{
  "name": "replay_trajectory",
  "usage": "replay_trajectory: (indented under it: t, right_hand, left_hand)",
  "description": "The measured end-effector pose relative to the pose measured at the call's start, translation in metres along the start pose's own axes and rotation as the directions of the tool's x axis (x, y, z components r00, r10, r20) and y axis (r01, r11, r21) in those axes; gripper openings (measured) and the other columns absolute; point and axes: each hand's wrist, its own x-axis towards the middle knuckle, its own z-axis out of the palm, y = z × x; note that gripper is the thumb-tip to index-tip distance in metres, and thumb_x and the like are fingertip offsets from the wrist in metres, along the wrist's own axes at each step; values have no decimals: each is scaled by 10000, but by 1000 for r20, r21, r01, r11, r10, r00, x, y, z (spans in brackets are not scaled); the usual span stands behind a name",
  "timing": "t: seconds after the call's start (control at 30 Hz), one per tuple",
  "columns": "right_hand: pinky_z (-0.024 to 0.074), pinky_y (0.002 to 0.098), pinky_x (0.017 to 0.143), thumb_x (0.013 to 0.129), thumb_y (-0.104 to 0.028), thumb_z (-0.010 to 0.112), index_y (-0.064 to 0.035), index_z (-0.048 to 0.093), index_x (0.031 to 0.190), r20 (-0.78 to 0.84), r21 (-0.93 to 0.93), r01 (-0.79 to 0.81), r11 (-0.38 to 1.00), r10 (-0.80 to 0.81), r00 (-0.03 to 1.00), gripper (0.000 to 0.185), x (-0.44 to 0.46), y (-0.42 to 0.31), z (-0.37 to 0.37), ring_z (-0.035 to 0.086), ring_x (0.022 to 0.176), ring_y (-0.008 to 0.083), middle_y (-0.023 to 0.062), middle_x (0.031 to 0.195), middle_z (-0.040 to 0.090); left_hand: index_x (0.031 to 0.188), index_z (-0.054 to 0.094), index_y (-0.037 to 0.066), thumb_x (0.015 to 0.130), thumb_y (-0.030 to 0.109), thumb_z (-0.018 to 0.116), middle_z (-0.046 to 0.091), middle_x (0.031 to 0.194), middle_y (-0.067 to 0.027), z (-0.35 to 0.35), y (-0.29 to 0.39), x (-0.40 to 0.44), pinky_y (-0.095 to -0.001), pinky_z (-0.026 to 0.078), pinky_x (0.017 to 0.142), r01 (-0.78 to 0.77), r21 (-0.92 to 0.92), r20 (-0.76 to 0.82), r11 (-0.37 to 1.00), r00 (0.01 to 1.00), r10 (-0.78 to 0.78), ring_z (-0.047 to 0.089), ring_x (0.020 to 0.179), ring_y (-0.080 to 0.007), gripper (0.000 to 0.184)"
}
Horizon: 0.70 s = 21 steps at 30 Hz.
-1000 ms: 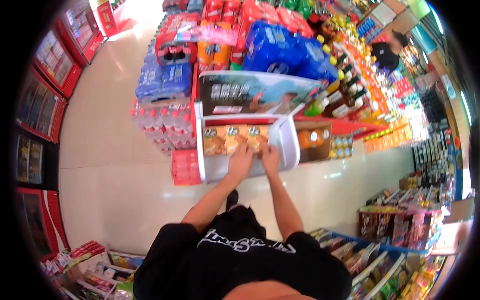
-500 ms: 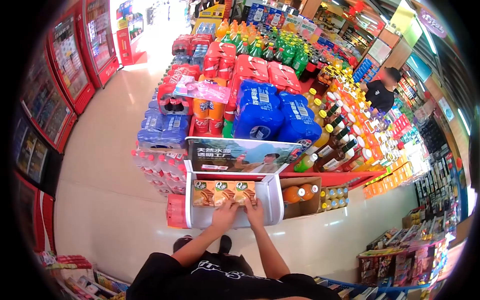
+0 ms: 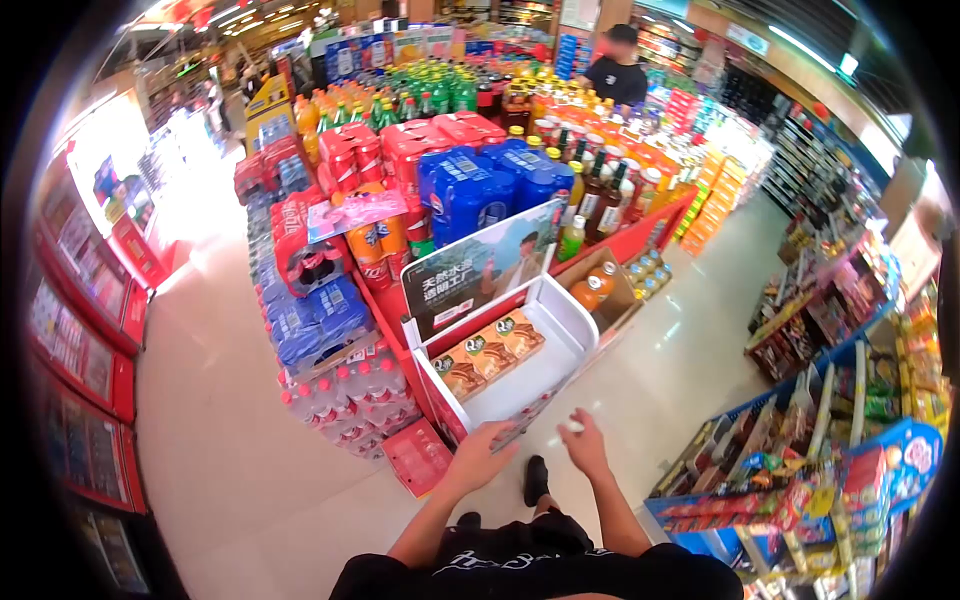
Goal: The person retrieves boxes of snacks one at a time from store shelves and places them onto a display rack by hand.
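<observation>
Three small orange-brown snack boxes [image 3: 488, 353] with "Q" lettering lie side by side in a white display tray [image 3: 560, 350], along its back. My left hand [image 3: 482, 458] is by the tray's front edge, fingers stretched out and holding nothing; whether it touches the rim I cannot tell. To the right, my right hand [image 3: 584, 442] hangs in the air in front of the tray, its fingers apart with nothing in them. Behind the boxes stands a picture board [image 3: 480, 270] with Chinese lettering.
Blue can packs [image 3: 465, 190], red can packs [image 3: 350, 155] and many bottles [image 3: 605, 195] are stacked behind the tray. Pink-capped bottles [image 3: 350, 400] stand left. A snack shelf [image 3: 780, 430] is at right, red fridges [image 3: 80, 330] at left. A person [image 3: 617, 75] stands beyond the bottles.
Both hands have come off the snack boxes and drawn back toward me, spreading apart. The boxes stay in the tray. My view has turned, so the display now appears slanted.
</observation>
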Motion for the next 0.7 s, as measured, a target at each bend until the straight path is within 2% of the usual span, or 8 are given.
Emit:
replay_trajectory:
  t: [0.1, 0.27, 0.37, 0.4, 0.53, 0.57, 0.6, 0.7]
  right_hand:
    - [578, 384, 853, 892, -308, 779, 39, 289, 1558, 91, -72, 3, 997, 4, 996, 896, -68, -29, -17, 725, 998, 306, 279, 1475, 507]
    - [561, 402, 902, 883, -318, 777, 69, 275, 1554, -207, -82, 21, 996, -38, 978, 923, -145, -9, -74, 701, 1057, 341, 294, 1499, 470]
    - [546, 414, 942, 885, -337, 767, 76, 265, 1556, -319, -90, -50, 995, 19, 948, 934, -216, 4, -123, 684, 1083, 371, 302, 1510, 449]
    - [543, 416, 947, 886, -342, 764, 73, 264, 1557, -348, -113, -81, 990, 37, 937, 934, -241, 10, -143, 685, 1078, 374, 303, 1514, 444]
    - [453, 449, 1094, 899, -408, 729, 55, 263, 1564, -433, -218, -264, 940, 149, 889, 935, -365, 79, -197, 558, 1291, 429, 309, 1550, 402]
    - [431, 454, 1123, 900, -419, 723, 53, 263, 1565, -456, -280, -306, 910, 154, 877, 936, -401, 98, -212, 521, 1340, 438, 311, 1554, 396]
    - [375, 464, 1172, 901, -436, 712, 49, 283, 1558, -419, -195, -364, 911, 258, 870, 923, -441, 116, -223, 423, 1425, 445, 318, 1543, 408]
    - [381, 470, 1167, 897, -428, 715, 47, 314, 1549, -393, -188, -538, 822, 439, 808, 901, -558, 163, -258, 447, 1405, 447, 323, 1523, 433]
  left_hand:
    - [1388, 564, 35, 942, 304, 713, 613, 1309, -208, -10, 3, -31, -385, 500, 1006, -16, 115, 22, 993, 1000, 13, 613, 1200, -360, 542]
    - [1412, 521, -7, 892, 374, 717, 540, 1413, -229, -16, -35, -67, -424, 432, 1096, -164, 353, 216, 921, 972, 91, 539, 1296, -395, 674]
    - [1398, 528, -13, 879, 411, 708, 544, 1407, -232, -4, -24, -87, -465, 425, 1099, -94, 546, 278, 832, 958, -74, 519, 1313, -419, 695]
    - [1382, 534, -14, 876, 442, 708, 539, 1405, -247, 6, -22, -89, -499, 418, 1100, -142, 588, 264, 796, 964, -23, 514, 1309, -437, 703]
    - [1417, 498, -9, 865, 490, 725, 434, 1499, -314, 84, 25, -97, -539, 358, 1150, -259, 588, 426, 766, 904, -21, 432, 1380, -488, 777]
    - [1438, 475, -11, 872, 495, 720, 410, 1517, -321, 116, 40, -99, -546, 340, 1161, -345, 579, 458, 738, 887, 55, 403, 1401, -492, 798]
    - [1458, 451, -13, 879, 500, 716, 385, 1535, -327, 149, 45, -106, -553, 321, 1171, -423, 568, 492, 706, 862, 121, 375, 1423, -497, 818]
    - [1530, 347, -29, 911, 516, 690, 318, 1585, -334, 257, 98, -138, -567, 258, 1203, -608, 462, 635, 645, 735, 238, 286, 1483, -495, 893]
